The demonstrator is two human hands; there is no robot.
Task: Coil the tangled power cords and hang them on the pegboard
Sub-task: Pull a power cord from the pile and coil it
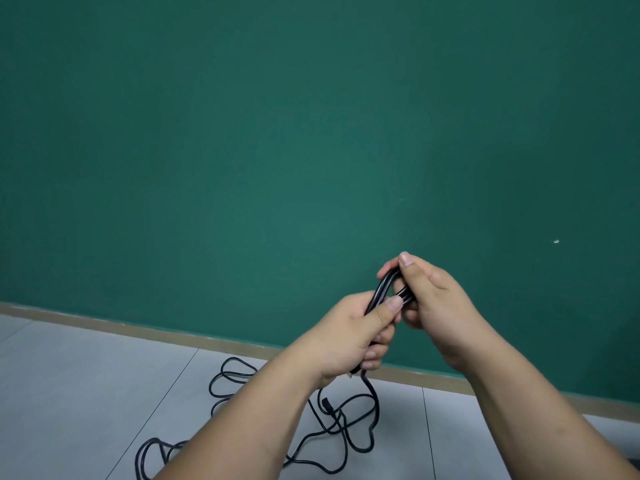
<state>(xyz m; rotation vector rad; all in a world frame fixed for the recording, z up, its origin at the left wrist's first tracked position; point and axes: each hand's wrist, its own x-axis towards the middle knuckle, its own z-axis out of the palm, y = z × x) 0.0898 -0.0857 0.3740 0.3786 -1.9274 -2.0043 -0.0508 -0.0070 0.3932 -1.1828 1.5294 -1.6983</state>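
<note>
While my left hand and right hand pinch a few black power cord loops, most cord lies tangled on the tile floor; pegboard unseen, hanging undone.

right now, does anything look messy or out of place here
Yes. Most of the black cord lies in a loose tangle on the tiled floor, loops crossing each other around a plug, while the left hand and right hand grip only a short folded bit. The green wall has one pale speck.
</note>
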